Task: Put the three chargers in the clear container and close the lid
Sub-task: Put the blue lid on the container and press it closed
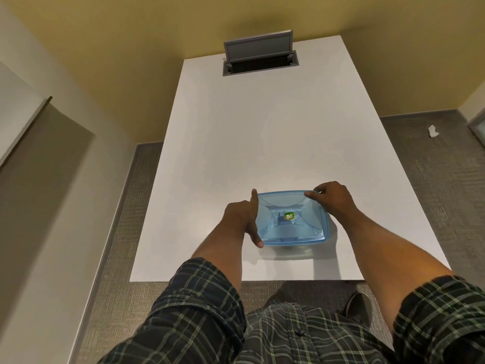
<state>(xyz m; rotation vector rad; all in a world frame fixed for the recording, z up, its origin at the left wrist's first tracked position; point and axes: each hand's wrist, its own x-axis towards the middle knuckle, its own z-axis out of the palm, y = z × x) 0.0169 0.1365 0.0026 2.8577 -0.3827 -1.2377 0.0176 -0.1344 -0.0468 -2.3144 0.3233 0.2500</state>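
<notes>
A clear container with a translucent blue lid on top sits near the front of the white table. A green and yellow sticker marks the lid's middle. My left hand rests against the lid's left edge, with the index finger stretched along it and the thumb at the near left corner. My right hand presses with its fingertips on the lid's far right corner. The chargers cannot be made out through the lid; only a dark shape shows under the sticker.
A grey cable hatch stands open at the table's far end. Grey carpet surrounds the table, with a crumpled white scrap on it at right. A wall runs close along the left side.
</notes>
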